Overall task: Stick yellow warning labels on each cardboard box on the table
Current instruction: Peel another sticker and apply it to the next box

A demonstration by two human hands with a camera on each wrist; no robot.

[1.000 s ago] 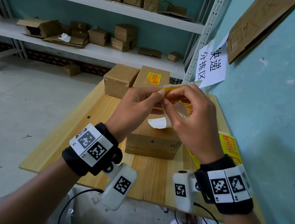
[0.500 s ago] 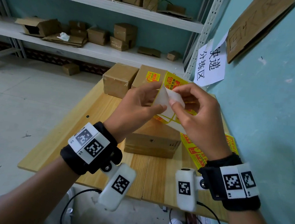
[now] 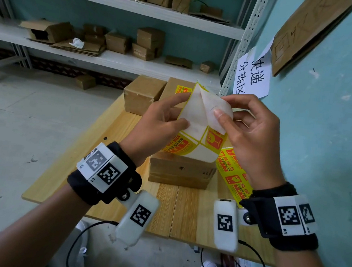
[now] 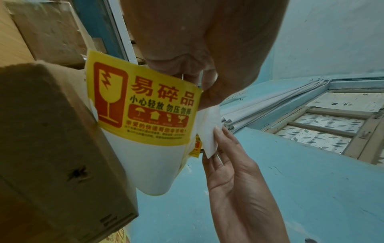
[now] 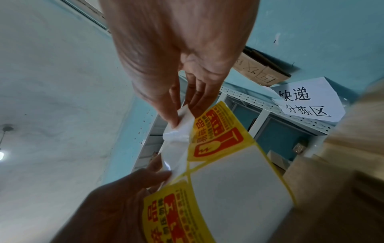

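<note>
At the centre of the head view, my left hand (image 3: 157, 121) pinches the yellow-bordered sheet of fragile-goods warning labels (image 3: 194, 132) while the thumb and fingers of my right hand (image 3: 249, 131) grip one peeled label (image 3: 213, 109) by its corner, its white sticky back turned up toward me. The sheet hangs over the flat brown cardboard box (image 3: 180, 172) nearest me on the pale wooden table (image 3: 185, 215); a strip of further labels (image 3: 232, 178) lies just to its right. Toward the upper middle of the frame stand two more boxes, the plain brown box (image 3: 142, 94) unlabelled and the labelled box (image 3: 174, 88) beside it already carrying its yellow sticker. The label looks thin, limp and tacky; I judge it best held by one corner, kept from folding onto itself.
</note>
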